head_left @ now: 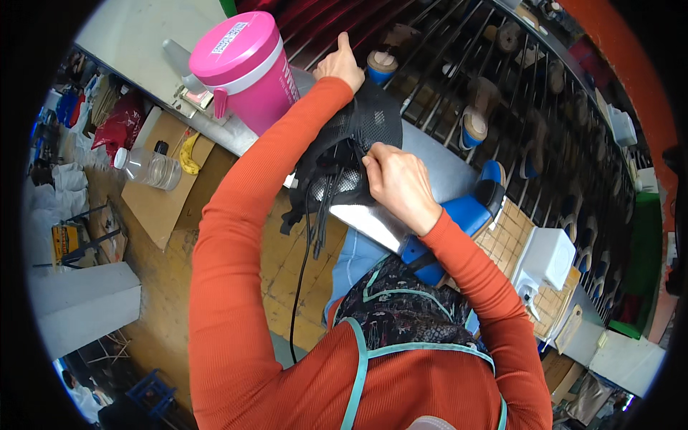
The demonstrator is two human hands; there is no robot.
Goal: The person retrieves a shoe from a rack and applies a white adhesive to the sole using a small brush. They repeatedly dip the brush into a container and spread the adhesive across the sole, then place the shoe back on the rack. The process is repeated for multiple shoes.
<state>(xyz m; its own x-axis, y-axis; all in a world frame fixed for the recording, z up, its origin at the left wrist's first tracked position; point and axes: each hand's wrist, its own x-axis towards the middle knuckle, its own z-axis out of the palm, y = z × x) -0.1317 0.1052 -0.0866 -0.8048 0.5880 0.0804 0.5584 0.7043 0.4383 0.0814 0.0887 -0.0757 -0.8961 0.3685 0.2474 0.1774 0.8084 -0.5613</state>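
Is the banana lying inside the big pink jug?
No, the banana lies on a piece of brown cardboard beside a clear plastic bottle, apart from the pink jug, whose lid is shut.

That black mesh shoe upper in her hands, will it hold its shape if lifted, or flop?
Probably floppy: the mesh upper sags between the left hand and right hand, and its laces dangle loose. Likely light, since the fingers alone support it. The open mesh should grip well, not slip.

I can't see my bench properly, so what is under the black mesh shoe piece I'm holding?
Under the black mesh shoe piece a grey metal surface shows, with black laces hanging off its edge. The part directly beneath is covered by the piece and the right hand.
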